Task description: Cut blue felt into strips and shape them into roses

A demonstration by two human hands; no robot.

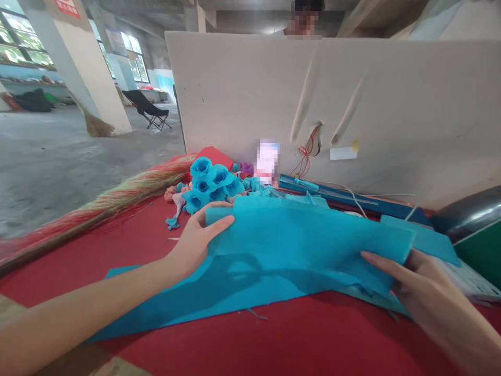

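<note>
- Blue sheet (293, 230), thin, apparently paper or light cloth, is held over the middle of the red table (274, 339); a second blue sheet (203, 297) lies beneath, toward the near edge.
- Left hand (199, 227): pinching the upper sheet's left end, thumb on the face, fingers behind.
- Right hand (422, 277): pinching the right end likewise, thumb on the face; fingertips behind are hidden.
- Handling, as judged: very light, soft, readily bent; liable to crease or tear under a hard pull. Slipperiness cannot be told.
- Advised hold: both short ends, flat thumb pressure, span left slightly slack.
- Containers: one white perforated item (465, 279) toward the right edge may be a basket or tray; partly hidden, contents cannot be told.
- Blue flowers (202, 185) are grouped near the back left corner, in no visible container.
- Long blue item (399, 210) lies along the back edge, below the white panel (242, 94); whether it is a tray cannot be told.
</note>
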